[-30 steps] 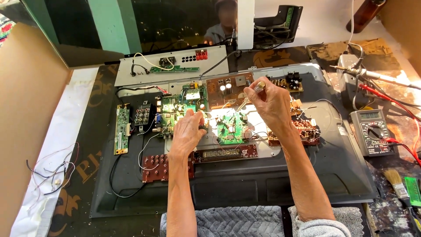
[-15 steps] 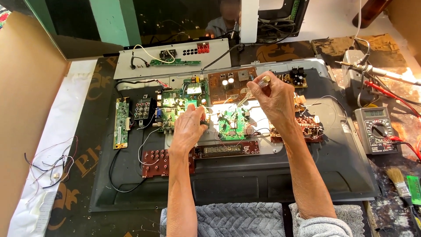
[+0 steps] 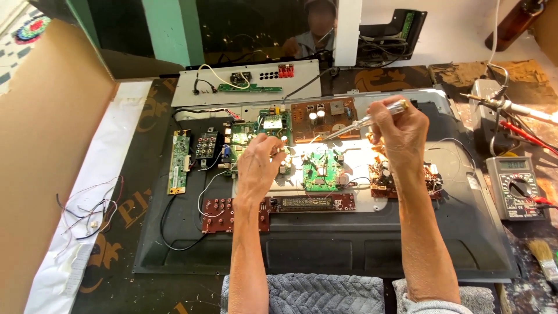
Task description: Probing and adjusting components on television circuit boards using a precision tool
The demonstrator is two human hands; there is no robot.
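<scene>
My right hand (image 3: 398,131) grips a clear-handled screwdriver (image 3: 363,120), its tip pointing left and down near the brown circuit board (image 3: 319,116). My left hand (image 3: 261,163) rests with curled fingers on the edge of a green main board (image 3: 256,131), pinching something small I cannot make out. A small green circuit board (image 3: 321,170) lies between the two hands on a bright metal plate. All of it sits on the back of a dark flat television casing (image 3: 349,244). A long dark red board (image 3: 308,203) lies just below my hands.
A multimeter (image 3: 516,186) with red leads lies at the right, a soldering iron on its stand (image 3: 494,104) behind it. A brush (image 3: 543,259) is at the lower right. A white panel (image 3: 244,84) lies behind the casing. Loose wires (image 3: 87,209) and cardboard are at the left.
My right hand has lifted and shifted right with the screwdriver, its tip moving off the small green board. My left hand stays on the green main board.
</scene>
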